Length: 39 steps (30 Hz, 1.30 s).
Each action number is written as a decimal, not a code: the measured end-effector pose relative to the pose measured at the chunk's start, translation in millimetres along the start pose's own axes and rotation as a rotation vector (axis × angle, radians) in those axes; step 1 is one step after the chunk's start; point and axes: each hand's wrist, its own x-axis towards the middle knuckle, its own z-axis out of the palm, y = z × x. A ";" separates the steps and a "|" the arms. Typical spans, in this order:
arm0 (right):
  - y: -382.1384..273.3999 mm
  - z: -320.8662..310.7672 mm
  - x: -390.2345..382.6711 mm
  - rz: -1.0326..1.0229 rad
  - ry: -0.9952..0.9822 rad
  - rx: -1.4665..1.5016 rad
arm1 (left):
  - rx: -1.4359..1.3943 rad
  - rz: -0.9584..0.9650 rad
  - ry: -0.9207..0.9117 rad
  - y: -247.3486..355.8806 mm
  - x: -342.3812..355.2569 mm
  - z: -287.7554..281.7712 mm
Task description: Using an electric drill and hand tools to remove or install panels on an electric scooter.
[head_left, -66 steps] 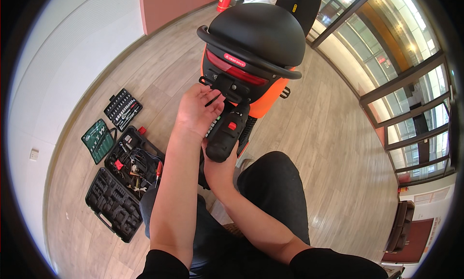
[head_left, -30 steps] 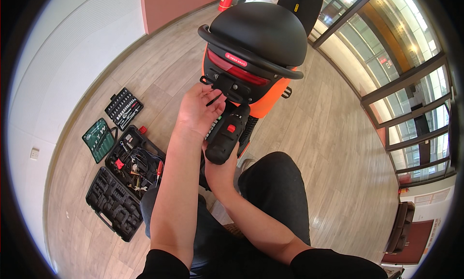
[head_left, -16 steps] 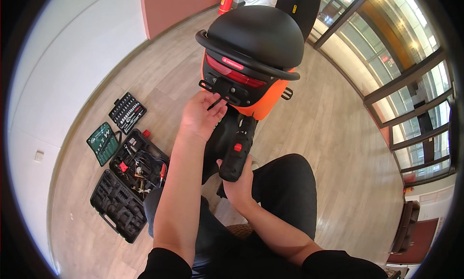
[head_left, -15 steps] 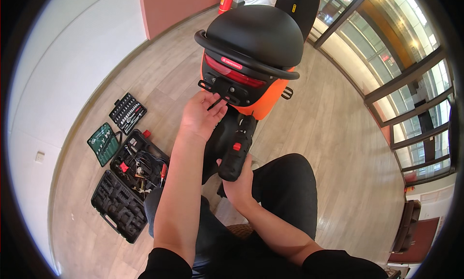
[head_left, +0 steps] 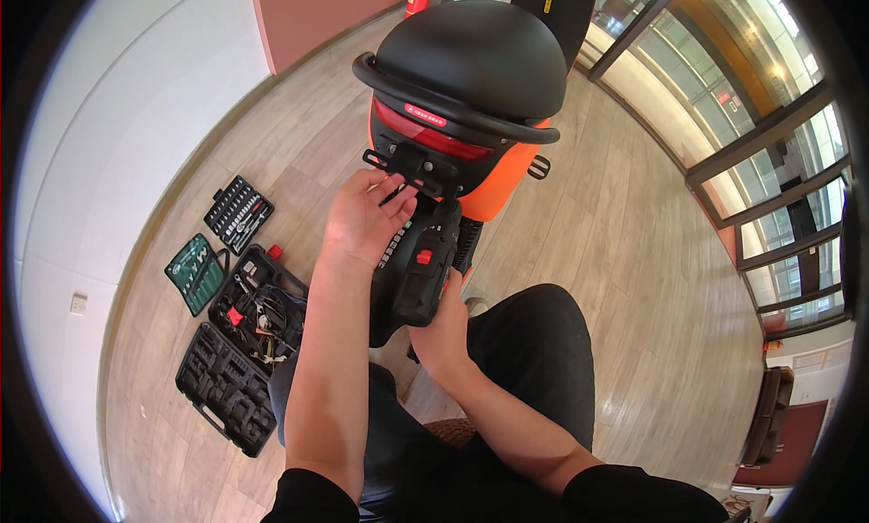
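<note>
Ahead of me stands the rear of an orange and black scooter (head_left: 507, 181), with a red tail light (head_left: 425, 132) across it. Below the light is a slotted black metal bracket (head_left: 409, 164) with bolt heads showing. My left hand (head_left: 360, 217), palm up, has its curled fingers around the bracket's lower edge; the thumb is partly hidden. My right hand (head_left: 441, 335) is closed on the grip of a black cordless drill (head_left: 424, 274) with a red switch. The drill points up and away, its front end close to the bracket's right side. Its exact contact point is hidden.
On the floor at left lie an open black tool case (head_left: 226, 387) with mixed tools, a green wrench pouch (head_left: 195, 274) and a socket set (head_left: 238, 215). A black rack bar (head_left: 453, 106) curves around the scooter's seat (head_left: 471, 57). Glass panels (head_left: 724, 88) line the right.
The drill and my right hand have moved slightly left and up, bringing the drill's front end nearer the bracket. My left hand has shifted a little left, fingers still at the bracket.
</note>
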 end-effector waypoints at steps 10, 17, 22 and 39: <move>-2.0 2.1 -1.9 0.044 0.006 0.001 | -0.017 -0.014 -0.017 1.4 -1.1 -1.5; -11.7 4.5 -0.7 0.086 0.019 0.030 | -0.017 -0.021 -0.021 2.5 -1.8 -1.9; -4.9 -12.1 -7.4 0.016 0.064 0.085 | 0.037 0.053 0.000 -15.9 7.3 -3.5; 67.9 -154.2 -18.5 -0.108 -0.069 0.261 | 1.125 1.081 0.372 -154.4 45.0 29.2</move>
